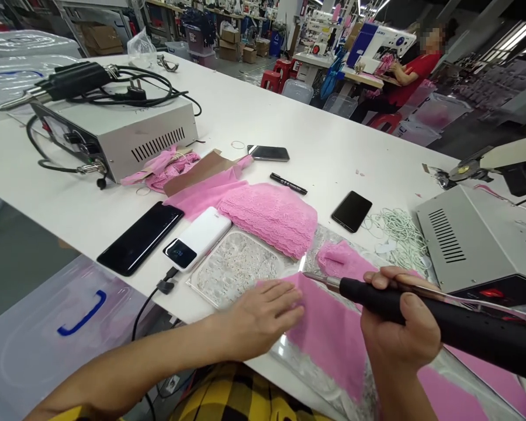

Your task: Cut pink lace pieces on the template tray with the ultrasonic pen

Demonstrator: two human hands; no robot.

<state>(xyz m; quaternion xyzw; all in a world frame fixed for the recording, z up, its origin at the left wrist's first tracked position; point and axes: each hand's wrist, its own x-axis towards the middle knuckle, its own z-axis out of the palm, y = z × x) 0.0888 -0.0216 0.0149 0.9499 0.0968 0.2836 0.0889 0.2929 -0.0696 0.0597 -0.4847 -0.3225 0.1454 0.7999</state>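
My left hand [263,318] lies flat, fingers stretched out, on the edge of a piece of pink fabric [328,333]. My right hand [398,324] is wrapped round the thick black handle of an ultrasonic cutter [386,301]. Its slim metal tip points left, at the fabric's upper edge close to my left fingertips. A thin metal strip, perhaps tweezers [460,299], runs along the handle under my right fingers. Beneath the fabric is a clear, scuffed plate [241,266]. A stack of pink lace pieces [269,216] and a crumpled pink piece [344,260] lie just beyond.
A white power bank [201,237] and a black phone [140,237] lie at left. Farther back are a marker [288,183] and two more phones. A grey control box [144,131] carries another handpiece [70,82]. Green cord [401,234] lies beside a right-hand box [477,234]. A person sews beyond.
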